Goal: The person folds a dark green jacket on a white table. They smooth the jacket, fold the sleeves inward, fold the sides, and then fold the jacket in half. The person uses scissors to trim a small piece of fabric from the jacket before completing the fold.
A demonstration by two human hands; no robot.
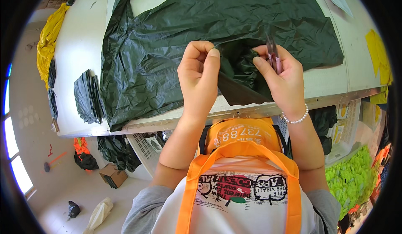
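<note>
A large, crinkled garment of thin, shiny dark green fabric (163, 50) is spread over the white table. My left hand (197, 77) pinches an edge of it between thumb and fingers. Opposite, my right hand (287, 81) grips another part of the fabric between thumb and forefinger. Small thread snips (273, 55) with pinkish handles sit inside the right hand, blades pointing away from me. Between the hands the fabric hangs in an open fold over the table's near edge. The fingers hide part of the pinched edges.
Folded dark green pieces (87, 98) lie on the white table (79, 46), left. Yellow fabric (50, 46) hangs at the far left, more yellow fabric (379, 56) at the right. Below stand white plastic crates (142, 148), a cardboard box (113, 175) and a lime-green heap (351, 177).
</note>
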